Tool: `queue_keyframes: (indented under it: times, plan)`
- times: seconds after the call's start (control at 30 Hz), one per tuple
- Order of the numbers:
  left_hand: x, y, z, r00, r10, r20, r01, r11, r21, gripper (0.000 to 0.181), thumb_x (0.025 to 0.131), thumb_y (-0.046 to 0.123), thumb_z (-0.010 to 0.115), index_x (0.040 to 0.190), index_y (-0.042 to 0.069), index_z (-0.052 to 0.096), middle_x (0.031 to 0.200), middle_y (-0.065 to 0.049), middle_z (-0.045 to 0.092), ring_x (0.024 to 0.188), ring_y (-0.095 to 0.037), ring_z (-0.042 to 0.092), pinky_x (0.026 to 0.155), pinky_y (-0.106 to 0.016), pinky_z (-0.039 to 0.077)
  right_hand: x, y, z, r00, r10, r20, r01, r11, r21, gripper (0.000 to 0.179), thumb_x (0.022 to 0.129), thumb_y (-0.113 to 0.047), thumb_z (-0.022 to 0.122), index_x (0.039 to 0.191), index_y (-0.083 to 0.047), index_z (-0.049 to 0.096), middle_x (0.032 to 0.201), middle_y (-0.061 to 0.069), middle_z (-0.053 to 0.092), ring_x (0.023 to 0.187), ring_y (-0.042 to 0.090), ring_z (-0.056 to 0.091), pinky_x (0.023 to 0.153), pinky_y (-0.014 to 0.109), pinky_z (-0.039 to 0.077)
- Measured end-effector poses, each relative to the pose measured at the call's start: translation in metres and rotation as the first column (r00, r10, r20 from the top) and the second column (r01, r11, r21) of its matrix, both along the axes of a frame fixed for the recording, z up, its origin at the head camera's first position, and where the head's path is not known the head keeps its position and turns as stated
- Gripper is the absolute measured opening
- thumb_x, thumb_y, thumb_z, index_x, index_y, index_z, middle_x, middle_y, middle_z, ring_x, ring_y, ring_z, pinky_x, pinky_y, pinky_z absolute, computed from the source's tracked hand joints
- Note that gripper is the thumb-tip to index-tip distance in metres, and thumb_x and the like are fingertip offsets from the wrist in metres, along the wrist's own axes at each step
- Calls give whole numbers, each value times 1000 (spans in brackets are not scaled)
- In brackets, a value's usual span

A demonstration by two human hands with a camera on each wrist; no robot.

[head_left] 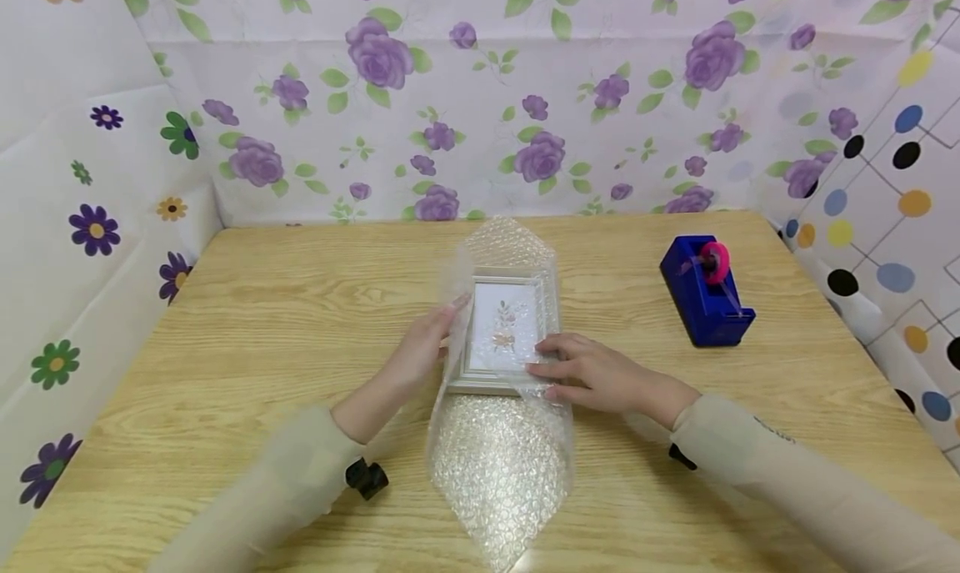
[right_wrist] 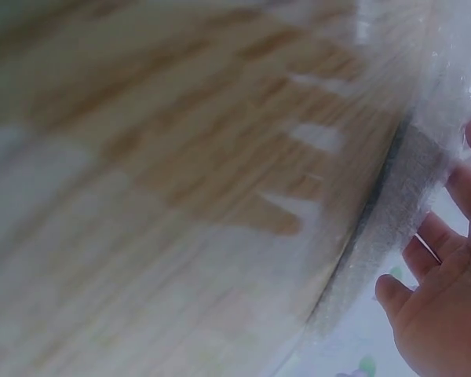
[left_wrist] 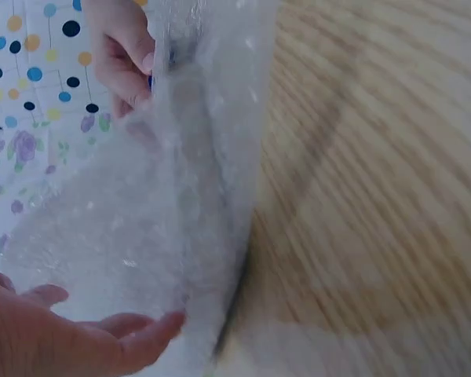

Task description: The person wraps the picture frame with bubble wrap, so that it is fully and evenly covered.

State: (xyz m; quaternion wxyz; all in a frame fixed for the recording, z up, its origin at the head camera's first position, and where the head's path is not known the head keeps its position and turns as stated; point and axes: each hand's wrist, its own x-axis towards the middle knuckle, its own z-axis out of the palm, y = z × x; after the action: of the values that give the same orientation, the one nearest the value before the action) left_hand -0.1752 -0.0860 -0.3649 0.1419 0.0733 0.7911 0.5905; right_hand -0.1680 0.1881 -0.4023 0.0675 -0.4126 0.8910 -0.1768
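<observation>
Bubble wrap overlapping frame, tape dispenser apart

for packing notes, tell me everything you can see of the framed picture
The framed picture has a pale, ridged rectangular border around a white sheet with a plant design. The border's material is unclear. It lies face up on bubble wrap, on the table. Wrap overlaps its right side, where the right hand rests; the left hand touches wrap by its left edge.

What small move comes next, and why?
Probably the left hand should fold the left flap of the clear bubble wrap across the pale rectangular picture frame, since that flap stands raised while the right hand rests on the opposite flap.
</observation>
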Motion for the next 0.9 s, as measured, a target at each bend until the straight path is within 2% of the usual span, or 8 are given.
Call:
queue_keyframes:
  times: [0.17,0.37,0.43,0.5,0.63,0.8,0.9]
  plan:
    - [3,16,1,996,41,-77,-47,996,-71,45,104,27,31,143,7,41,151,-8,37,142,-29,27,118,-43,18,-1,0,-1,1000,2,1,-2,1000,-13,43,93,-32,60,133,-14,57,141,16,46,134,35,38,111,53,31]
    - [4,28,3,995,29,-95,-49,976,-211,44,103,32,34,141,11,47,148,-4,41,140,-27,32,117,-42,23,-4,2,-3,1000,1,-16,-1,1000,-6,44,93,-35,60,133,-18,58,141,12,49,134,33,39,110,52,34]
    - [5,31,3,995,29,-95,-54,962,-268,45,102,35,36,141,15,47,147,-4,42,139,-29,34,116,-45,25,-4,2,-3,1000,11,-25,-11,1000,-9,43,93,-33,60,133,-17,58,140,12,50,134,34,40,109,52,34]
    - [5,33,3,995,29,-93,-57,948,-313,46,102,36,37,142,14,45,147,-9,43,139,-37,32,114,-52,25,-4,2,-2,999,23,-43,-24,1000,-18,43,92,-30,62,131,-15,58,138,12,51,133,34,41,109,52,34]
    - [8,39,2,997,15,-80,-45,919,-392,55,101,39,38,146,6,37,148,-17,39,138,-46,25,112,-62,20,-3,-1,-1,995,36,-94,-40,999,-32,37,88,-23,66,122,-8,60,133,15,56,128,37,45,107,52,37]
    - [12,46,0,995,-19,-96,-32,865,-501,62,100,45,36,144,1,38,150,-19,35,137,-47,25,110,-63,22,3,-3,2,993,-10,-119,8,1000,-23,35,86,-23,70,117,-6,64,131,17,55,124,37,49,103,51,42]
    - [11,48,-2,992,-44,-119,-30,830,-557,62,101,46,34,143,1,40,149,-22,34,136,-48,25,108,-65,23,7,-5,1,981,-34,-189,30,999,-22,36,84,-26,71,116,-9,68,124,16,56,113,31,54,96,45,48]
